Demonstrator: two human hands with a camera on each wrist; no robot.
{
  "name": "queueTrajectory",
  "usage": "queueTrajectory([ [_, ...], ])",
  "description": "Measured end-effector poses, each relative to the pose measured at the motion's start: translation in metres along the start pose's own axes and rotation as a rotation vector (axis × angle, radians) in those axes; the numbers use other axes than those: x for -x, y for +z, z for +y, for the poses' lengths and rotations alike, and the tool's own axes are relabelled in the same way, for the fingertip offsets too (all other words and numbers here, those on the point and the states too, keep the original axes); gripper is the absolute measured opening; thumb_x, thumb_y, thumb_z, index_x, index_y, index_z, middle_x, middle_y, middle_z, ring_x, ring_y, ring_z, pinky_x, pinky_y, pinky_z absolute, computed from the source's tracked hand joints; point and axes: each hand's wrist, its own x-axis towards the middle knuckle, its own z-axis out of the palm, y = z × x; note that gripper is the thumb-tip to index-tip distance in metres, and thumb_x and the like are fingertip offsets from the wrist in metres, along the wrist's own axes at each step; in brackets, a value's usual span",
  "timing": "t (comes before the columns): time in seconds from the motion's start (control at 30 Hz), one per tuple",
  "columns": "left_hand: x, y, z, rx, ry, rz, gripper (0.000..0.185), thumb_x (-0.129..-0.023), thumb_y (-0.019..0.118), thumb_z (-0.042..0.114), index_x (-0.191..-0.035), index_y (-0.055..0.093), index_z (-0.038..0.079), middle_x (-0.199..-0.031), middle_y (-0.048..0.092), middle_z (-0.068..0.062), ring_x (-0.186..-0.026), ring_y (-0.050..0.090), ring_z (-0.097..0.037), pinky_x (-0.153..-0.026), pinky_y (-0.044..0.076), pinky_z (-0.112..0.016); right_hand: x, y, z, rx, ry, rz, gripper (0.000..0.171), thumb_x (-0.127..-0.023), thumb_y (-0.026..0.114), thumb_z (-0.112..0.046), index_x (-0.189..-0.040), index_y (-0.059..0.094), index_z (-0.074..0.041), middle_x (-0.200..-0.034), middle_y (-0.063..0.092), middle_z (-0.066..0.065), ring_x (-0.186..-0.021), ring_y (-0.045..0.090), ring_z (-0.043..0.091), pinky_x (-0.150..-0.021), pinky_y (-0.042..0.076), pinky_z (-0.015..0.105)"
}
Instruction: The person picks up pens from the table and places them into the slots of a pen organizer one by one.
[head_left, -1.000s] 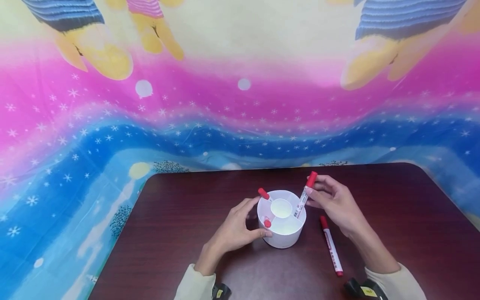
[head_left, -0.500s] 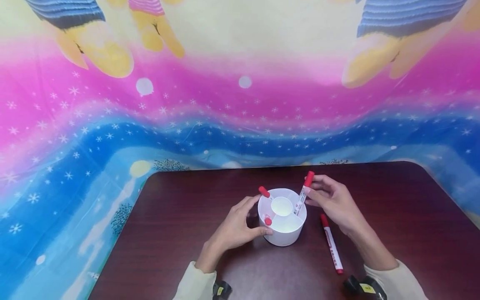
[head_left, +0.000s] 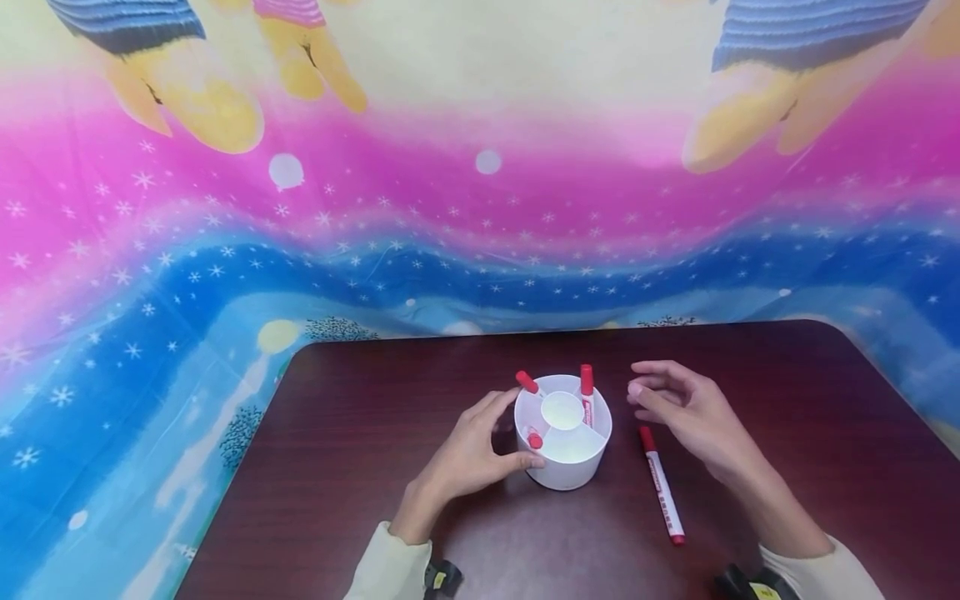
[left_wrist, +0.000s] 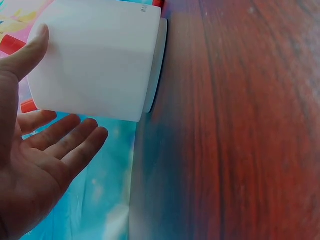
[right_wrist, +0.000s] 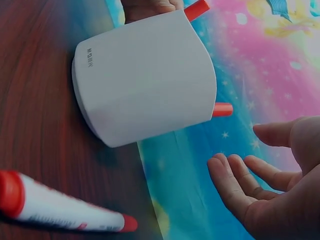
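Note:
A round white pen holder [head_left: 566, 475] with a central well and divided compartments stands upright on the table. My left hand [head_left: 465, 450] holds its left side, thumb at the front rim and fingers spread round the back. One red-capped marker [head_left: 587, 382] leans in the back right compartment. Two more red-tipped markers stand at the left, one marker [head_left: 527, 382] farther back and one marker [head_left: 535, 439] nearer the front. To the right of the holder, my right hand [head_left: 693, 412] hovers with relaxed fingers and nothing in it. Below it lies another red-capped marker [head_left: 663, 492].
The dark wooden table [head_left: 360, 433] has rounded back corners. Behind it and at the sides hangs a colourful printed cloth [head_left: 420, 200]. In the right wrist view the lying marker [right_wrist: 70, 210] is close to the camera.
My right hand has let go of the marker and drawn back to the right. That marker now leans in the holder's back right compartment. My left hand keeps its place on the holder.

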Motion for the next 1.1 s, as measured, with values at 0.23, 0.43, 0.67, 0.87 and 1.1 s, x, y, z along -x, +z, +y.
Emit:
queueTrajectory([
  [0.23, 0.0, -0.006, -0.001, 0.027, 0.033, 0.025, 0.106, -0.079, 0.095, 0.048, -0.165, 0.041, 0.018, -0.147, 0.06, 0.0, -0.123, 0.069, -0.019, -0.106, 0.061, -0.038, 0.009, -0.012, 0.01, 0.028, -0.022, 0.029, 0.044, -0.107, 0.068, -0.013, -0.144, 0.056, 0.007, -0.106, 0.073, -0.012, -0.097, 0.075, -0.002, -0.083, 0.065, 0.023],
  [0.43, 0.0, -0.005, -0.001, 0.023, 0.036, 0.012, 0.105, -0.08, 0.094, 0.05, -0.165, 0.042, 0.018, -0.147, 0.06, 0.0, -0.122, 0.071, -0.019, -0.108, 0.06, -0.04, 0.017, -0.02, 0.019, 0.07, 0.004, 0.031, 0.046, -0.106, 0.069, -0.014, -0.145, 0.057, 0.006, -0.108, 0.073, -0.006, -0.095, 0.074, -0.002, -0.082, 0.065, 0.022],
  [0.67, 0.0, 0.001, 0.0, -0.008, 0.027, 0.004, 0.101, -0.08, 0.094, 0.05, -0.164, 0.044, 0.024, -0.14, 0.062, 0.005, -0.124, 0.065, -0.014, -0.106, 0.06, -0.038, 0.029, -0.027, 0.03, 0.102, 0.06, 0.016, 0.05, -0.106, 0.07, -0.016, -0.147, 0.054, 0.008, -0.111, 0.073, 0.003, -0.095, 0.075, 0.0, -0.081, 0.065, 0.023],
  [0.87, 0.001, 0.001, 0.0, 0.002, 0.031, 0.014, 0.098, -0.079, 0.094, 0.05, -0.162, 0.046, 0.028, -0.138, 0.062, 0.008, -0.123, 0.065, -0.012, -0.105, 0.061, -0.035, 0.036, -0.03, 0.037, 0.108, 0.086, 0.011, 0.052, -0.105, 0.071, -0.017, -0.147, 0.054, 0.01, -0.117, 0.073, 0.018, -0.097, 0.075, 0.002, -0.081, 0.065, 0.024],
  [1.1, 0.001, 0.0, -0.001, -0.014, 0.039, 0.018, 0.098, -0.079, 0.095, 0.05, -0.161, 0.047, 0.028, -0.135, 0.063, 0.008, -0.12, 0.065, -0.011, -0.103, 0.061, -0.033, 0.041, -0.029, 0.044, 0.103, 0.113, 0.01, 0.054, -0.106, 0.07, -0.02, -0.148, 0.053, 0.009, -0.124, 0.07, 0.027, -0.099, 0.075, 0.004, -0.082, 0.065, 0.025],
])
